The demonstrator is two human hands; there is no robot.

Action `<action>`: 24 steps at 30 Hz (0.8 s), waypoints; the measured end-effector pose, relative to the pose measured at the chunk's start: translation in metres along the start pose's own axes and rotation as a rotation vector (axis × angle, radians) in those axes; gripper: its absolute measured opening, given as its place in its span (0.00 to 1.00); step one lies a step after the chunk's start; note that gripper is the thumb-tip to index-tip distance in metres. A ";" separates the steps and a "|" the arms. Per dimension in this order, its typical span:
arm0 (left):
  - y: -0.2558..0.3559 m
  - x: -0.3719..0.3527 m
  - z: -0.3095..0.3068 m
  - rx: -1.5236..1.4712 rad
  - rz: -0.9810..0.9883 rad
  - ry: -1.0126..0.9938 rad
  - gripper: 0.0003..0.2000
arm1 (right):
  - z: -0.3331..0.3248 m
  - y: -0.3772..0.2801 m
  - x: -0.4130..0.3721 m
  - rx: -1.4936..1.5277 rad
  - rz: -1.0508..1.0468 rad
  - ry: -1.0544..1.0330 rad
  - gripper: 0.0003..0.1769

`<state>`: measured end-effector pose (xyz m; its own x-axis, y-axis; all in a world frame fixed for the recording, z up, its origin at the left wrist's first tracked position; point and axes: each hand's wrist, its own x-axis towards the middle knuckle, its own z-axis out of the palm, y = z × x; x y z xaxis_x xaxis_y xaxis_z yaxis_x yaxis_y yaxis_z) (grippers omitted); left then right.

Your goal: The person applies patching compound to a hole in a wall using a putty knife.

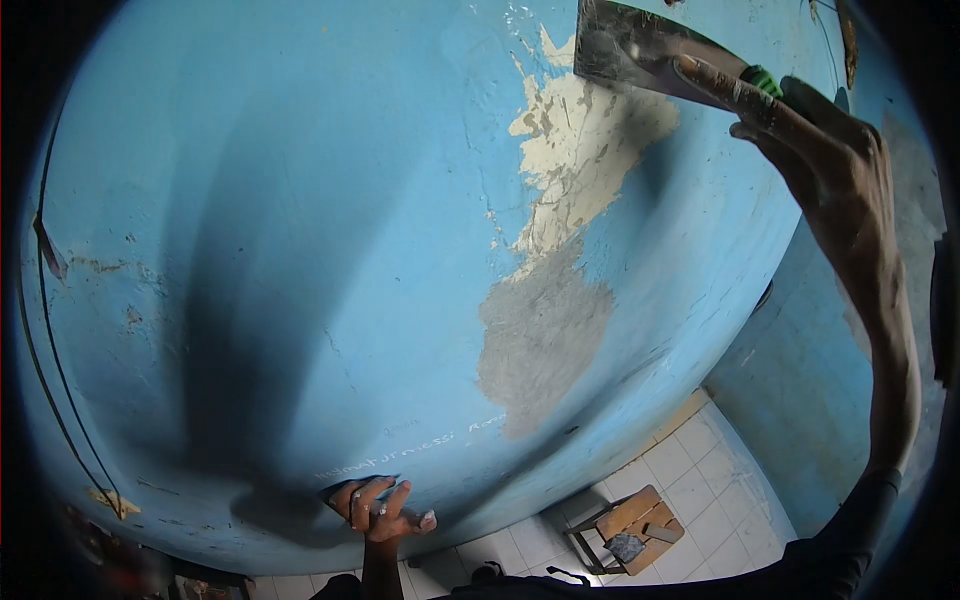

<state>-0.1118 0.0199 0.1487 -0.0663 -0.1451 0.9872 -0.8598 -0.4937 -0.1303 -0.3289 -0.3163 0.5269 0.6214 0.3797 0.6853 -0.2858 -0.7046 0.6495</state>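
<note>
Scraper (650, 55) is resting in your right hand (845, 150), its broad blade lying against or close to the blue wall (400, 230) at the top of the cream patch (580, 145). Your fingers are closing around the green handle (762, 80) while your index finger is running along the metal, probably to steady the blade and spread your pressure. Below, the grey patch (545, 345) is adjoining the cream one. Your left hand (380, 510) is hovering at or touching the lower wall, fingers curling and partly separating, their tips showing whitish smears; you may be bracing yourself, but whether you are pinching the dark shape beside them cannot be told. Behind, a wooden stool (632, 515) is standing on the tiles (690, 495), holding a greyish item (625, 547), seemingly for easy reach.
</note>
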 end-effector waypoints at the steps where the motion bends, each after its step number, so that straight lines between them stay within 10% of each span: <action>1: 0.001 0.001 -0.001 0.001 -0.001 0.000 0.19 | 0.001 -0.006 -0.001 0.004 0.023 -0.003 0.26; 11: 0.000 0.011 0.002 0.002 0.053 0.023 0.17 | 0.025 -0.072 -0.011 0.178 0.379 0.050 0.22; 18: 0.001 0.016 0.004 0.018 0.093 0.036 0.16 | -0.006 -0.089 0.062 0.423 0.167 0.616 0.16; 24: -0.002 0.009 0.003 0.015 0.084 0.042 0.17 | -0.007 -0.078 -0.008 0.636 0.307 0.227 0.21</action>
<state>-0.1090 0.0171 0.1571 -0.1593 -0.1502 0.9757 -0.8427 -0.4942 -0.2136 -0.3172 -0.2603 0.4730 0.3953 0.1756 0.9016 0.0980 -0.9840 0.1487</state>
